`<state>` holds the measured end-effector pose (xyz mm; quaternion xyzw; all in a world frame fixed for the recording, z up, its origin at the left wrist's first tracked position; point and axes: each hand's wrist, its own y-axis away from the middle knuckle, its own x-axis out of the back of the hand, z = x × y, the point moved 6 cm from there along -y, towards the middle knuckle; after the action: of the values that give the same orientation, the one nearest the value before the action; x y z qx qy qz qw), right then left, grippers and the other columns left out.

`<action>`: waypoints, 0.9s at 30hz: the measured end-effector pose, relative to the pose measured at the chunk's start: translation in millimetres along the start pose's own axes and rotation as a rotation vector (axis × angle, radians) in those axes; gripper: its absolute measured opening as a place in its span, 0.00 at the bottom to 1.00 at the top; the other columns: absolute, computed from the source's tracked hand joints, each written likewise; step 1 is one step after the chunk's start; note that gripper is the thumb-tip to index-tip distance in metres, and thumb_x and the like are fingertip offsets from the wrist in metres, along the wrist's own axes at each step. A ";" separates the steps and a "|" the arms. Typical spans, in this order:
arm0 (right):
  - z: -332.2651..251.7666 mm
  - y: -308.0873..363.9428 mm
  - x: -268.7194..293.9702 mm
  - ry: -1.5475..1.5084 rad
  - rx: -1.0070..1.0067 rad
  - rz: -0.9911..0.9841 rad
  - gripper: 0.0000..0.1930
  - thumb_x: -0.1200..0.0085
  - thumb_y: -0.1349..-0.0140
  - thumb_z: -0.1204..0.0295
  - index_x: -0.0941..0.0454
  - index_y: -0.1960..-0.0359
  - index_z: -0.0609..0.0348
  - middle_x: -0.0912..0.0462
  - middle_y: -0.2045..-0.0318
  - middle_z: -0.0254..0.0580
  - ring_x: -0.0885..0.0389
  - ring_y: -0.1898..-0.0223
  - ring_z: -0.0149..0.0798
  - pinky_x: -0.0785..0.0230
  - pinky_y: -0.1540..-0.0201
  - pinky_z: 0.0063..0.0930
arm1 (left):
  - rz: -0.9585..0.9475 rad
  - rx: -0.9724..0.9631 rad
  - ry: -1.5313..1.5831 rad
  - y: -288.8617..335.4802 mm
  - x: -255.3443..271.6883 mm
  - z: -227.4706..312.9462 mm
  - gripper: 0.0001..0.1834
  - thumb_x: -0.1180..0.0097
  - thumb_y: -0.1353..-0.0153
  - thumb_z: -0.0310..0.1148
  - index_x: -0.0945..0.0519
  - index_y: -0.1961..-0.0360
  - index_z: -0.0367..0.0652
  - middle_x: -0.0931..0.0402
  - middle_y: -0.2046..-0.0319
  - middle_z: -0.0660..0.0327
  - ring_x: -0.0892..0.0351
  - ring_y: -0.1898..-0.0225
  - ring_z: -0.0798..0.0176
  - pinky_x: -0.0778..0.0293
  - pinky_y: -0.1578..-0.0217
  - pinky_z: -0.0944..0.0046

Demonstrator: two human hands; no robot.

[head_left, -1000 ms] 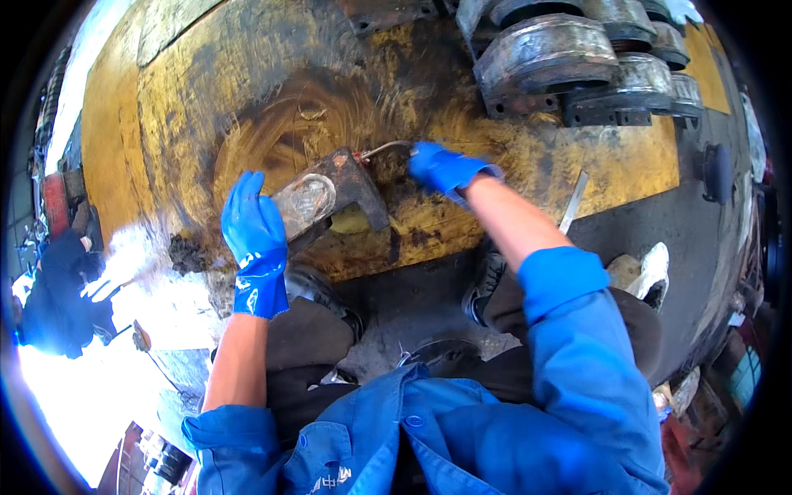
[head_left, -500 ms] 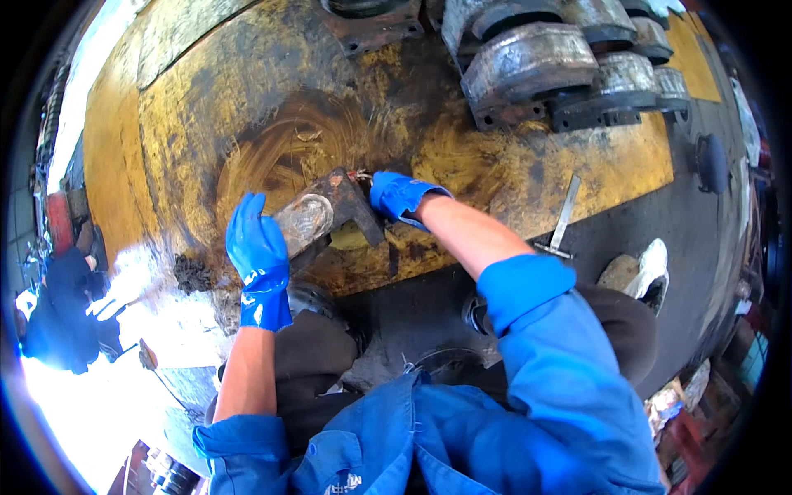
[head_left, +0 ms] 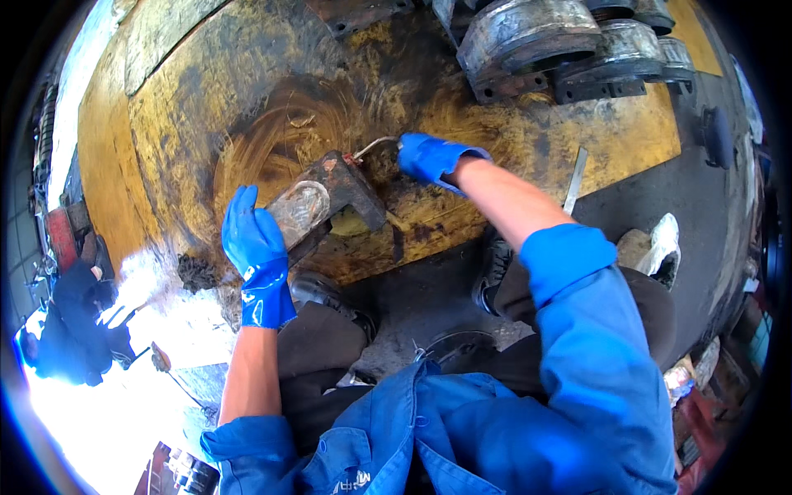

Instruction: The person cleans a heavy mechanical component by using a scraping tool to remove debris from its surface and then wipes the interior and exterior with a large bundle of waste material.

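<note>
A dark, greasy cast-metal bracket (head_left: 351,188) with a rounded, worn end lies on the stained yellow-brown board. Gloved in blue, my left hand (head_left: 252,229) rests against the bracket's left end with its fingers stretched out. My right hand (head_left: 433,158), in the same kind of glove, is closed at the bracket's far right. From its fingers a thin, pale, bent strand (head_left: 375,145), like wire or cord, runs to the bracket's upper corner. A bit of red shows where the strand meets the metal. The fingertips of the right hand are mostly hidden by the glove's back.
Several heavy metal housings (head_left: 532,37) stand at the far right of the board (head_left: 487,136). A flat metal strip (head_left: 576,177) lies by the board's right edge. A white and tan bundle (head_left: 660,247) sits near my right knee. Intense white glare (head_left: 91,421) fills the lower left, beside a dark-clothed person (head_left: 70,322).
My right hand has moved right and slightly away from the bracket, and a longer stretch of the thin strand now shows between them. My left hand stays against the bracket.
</note>
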<state>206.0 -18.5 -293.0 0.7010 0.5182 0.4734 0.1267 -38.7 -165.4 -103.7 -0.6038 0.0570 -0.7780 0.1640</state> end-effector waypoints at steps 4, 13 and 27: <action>-8.2 -13.2 -32.1 -0.110 -0.041 0.092 0.17 0.46 0.38 0.66 0.14 0.53 0.62 0.13 0.55 0.59 0.12 0.53 0.58 0.21 0.52 0.48 | -0.007 -0.037 0.028 -4.3 -7.2 9.2 0.17 0.50 0.35 0.27 0.18 0.48 0.33 0.19 0.47 0.41 0.20 0.43 0.38 0.27 0.39 0.46; 39.8 16.7 6.5 -0.182 -0.153 0.018 0.17 0.45 0.37 0.64 0.14 0.54 0.63 0.13 0.57 0.60 0.12 0.55 0.57 0.20 0.52 0.45 | -0.008 -0.035 0.034 -6.1 -4.3 10.4 0.18 0.51 0.34 0.28 0.19 0.47 0.34 0.19 0.46 0.41 0.20 0.43 0.38 0.28 0.39 0.46; -27.7 -4.5 -15.6 -0.050 0.004 0.029 0.18 0.49 0.36 0.67 0.14 0.50 0.62 0.13 0.51 0.59 0.14 0.49 0.57 0.23 0.46 0.45 | -0.016 -0.008 0.002 -0.4 -4.8 -3.1 0.18 0.51 0.35 0.27 0.19 0.47 0.34 0.19 0.46 0.41 0.20 0.43 0.39 0.28 0.39 0.46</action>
<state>181.0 -38.4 -289.9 0.7204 0.5055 0.4563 0.1314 -40.7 -163.8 -108.9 -0.6043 0.0555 -0.7795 0.1553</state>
